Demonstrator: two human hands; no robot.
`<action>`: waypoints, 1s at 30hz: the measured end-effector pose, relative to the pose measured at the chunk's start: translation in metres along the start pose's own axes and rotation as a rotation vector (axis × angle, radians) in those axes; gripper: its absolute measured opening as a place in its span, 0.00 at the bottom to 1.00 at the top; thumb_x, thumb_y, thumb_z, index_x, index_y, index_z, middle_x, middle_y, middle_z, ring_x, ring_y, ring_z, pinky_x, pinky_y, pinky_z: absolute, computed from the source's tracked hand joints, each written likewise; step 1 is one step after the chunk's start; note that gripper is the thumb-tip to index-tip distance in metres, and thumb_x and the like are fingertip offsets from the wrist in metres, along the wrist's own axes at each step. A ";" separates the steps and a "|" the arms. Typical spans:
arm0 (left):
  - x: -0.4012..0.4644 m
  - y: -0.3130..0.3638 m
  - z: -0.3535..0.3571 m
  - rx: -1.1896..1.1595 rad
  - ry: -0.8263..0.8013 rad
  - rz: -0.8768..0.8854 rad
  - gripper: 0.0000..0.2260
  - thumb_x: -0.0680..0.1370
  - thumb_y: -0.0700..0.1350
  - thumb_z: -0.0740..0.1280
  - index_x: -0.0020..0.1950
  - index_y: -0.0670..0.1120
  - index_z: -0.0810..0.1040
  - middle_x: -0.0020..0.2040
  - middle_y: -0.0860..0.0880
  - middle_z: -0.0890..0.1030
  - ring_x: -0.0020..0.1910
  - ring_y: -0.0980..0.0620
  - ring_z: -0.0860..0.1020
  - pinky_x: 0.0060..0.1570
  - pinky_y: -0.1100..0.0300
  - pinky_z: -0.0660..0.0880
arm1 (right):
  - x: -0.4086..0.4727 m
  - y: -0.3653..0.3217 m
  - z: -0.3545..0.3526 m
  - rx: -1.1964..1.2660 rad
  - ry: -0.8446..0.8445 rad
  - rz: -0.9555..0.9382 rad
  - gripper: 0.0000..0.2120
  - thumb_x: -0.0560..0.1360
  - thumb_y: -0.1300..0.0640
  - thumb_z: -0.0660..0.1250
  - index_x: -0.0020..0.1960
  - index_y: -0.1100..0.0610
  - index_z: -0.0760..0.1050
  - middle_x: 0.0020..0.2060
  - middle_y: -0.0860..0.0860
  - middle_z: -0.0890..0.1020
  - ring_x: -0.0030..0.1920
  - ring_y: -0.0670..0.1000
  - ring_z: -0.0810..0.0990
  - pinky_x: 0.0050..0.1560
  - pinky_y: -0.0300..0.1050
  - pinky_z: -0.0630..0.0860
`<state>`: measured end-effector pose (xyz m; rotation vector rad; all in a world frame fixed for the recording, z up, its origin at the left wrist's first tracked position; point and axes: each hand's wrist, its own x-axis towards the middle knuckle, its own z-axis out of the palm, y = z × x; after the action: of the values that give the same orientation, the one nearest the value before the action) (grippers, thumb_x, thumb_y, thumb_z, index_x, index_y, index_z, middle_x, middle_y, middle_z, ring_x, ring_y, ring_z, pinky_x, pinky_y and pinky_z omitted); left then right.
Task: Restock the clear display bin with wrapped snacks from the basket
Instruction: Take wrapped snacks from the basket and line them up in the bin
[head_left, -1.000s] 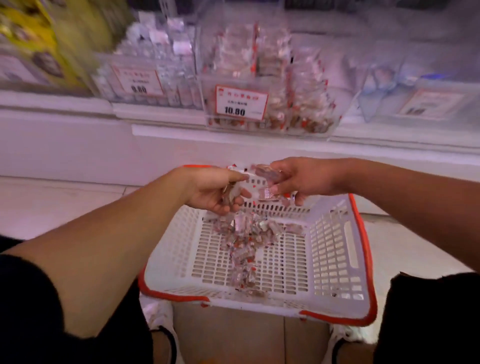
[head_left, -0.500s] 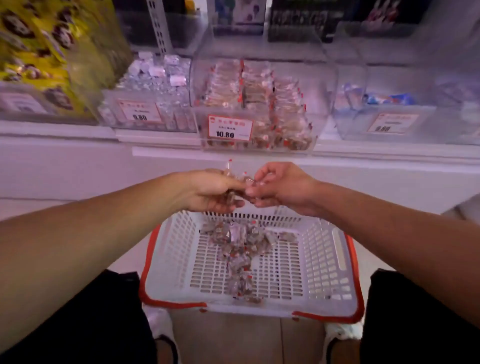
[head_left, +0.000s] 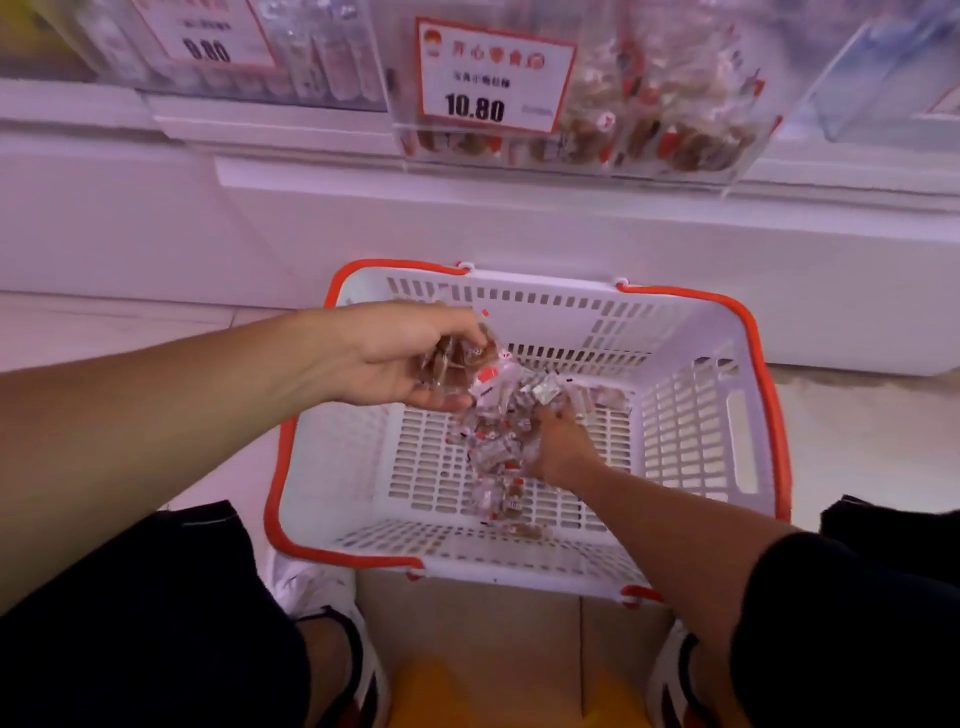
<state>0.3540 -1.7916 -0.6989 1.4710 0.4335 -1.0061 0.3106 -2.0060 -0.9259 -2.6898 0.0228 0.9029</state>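
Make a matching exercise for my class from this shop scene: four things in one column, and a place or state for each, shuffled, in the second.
Column one:
1. left hand
2. right hand
3. basket
4. price tag reading 10.80

Column two:
A. on the front of the clear display bin
B. on the floor below the shelf, white with an orange rim
C. held above the basket, gripping a bunch of wrapped snacks
D. down inside the basket, in the pile of wrapped snacks

Pairs: 1-C, 2-D, 3-B, 4-A
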 end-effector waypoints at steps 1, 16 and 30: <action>0.000 0.001 -0.001 -0.028 0.001 0.001 0.09 0.76 0.42 0.69 0.36 0.49 0.84 0.35 0.50 0.82 0.32 0.56 0.80 0.40 0.55 0.83 | -0.001 -0.002 0.010 -0.041 0.024 0.034 0.38 0.73 0.53 0.73 0.75 0.56 0.56 0.74 0.65 0.58 0.66 0.67 0.71 0.64 0.56 0.72; -0.027 0.033 0.002 -0.055 -0.147 0.025 0.13 0.78 0.33 0.67 0.61 0.42 0.77 0.47 0.46 0.85 0.43 0.50 0.84 0.46 0.45 0.83 | -0.058 -0.057 -0.191 0.958 -0.647 -0.196 0.11 0.69 0.68 0.72 0.49 0.59 0.77 0.40 0.52 0.82 0.40 0.48 0.83 0.44 0.44 0.81; -0.128 0.116 0.050 0.384 -0.292 0.395 0.10 0.72 0.27 0.72 0.47 0.41 0.82 0.45 0.41 0.85 0.44 0.48 0.85 0.36 0.60 0.81 | -0.205 -0.097 -0.328 0.763 0.307 -0.804 0.26 0.61 0.62 0.80 0.57 0.54 0.77 0.53 0.56 0.82 0.42 0.48 0.82 0.45 0.46 0.82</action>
<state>0.3560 -1.8229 -0.5219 1.6309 -0.2694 -0.9931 0.3495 -2.0241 -0.5298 -1.8210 -0.4999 0.1570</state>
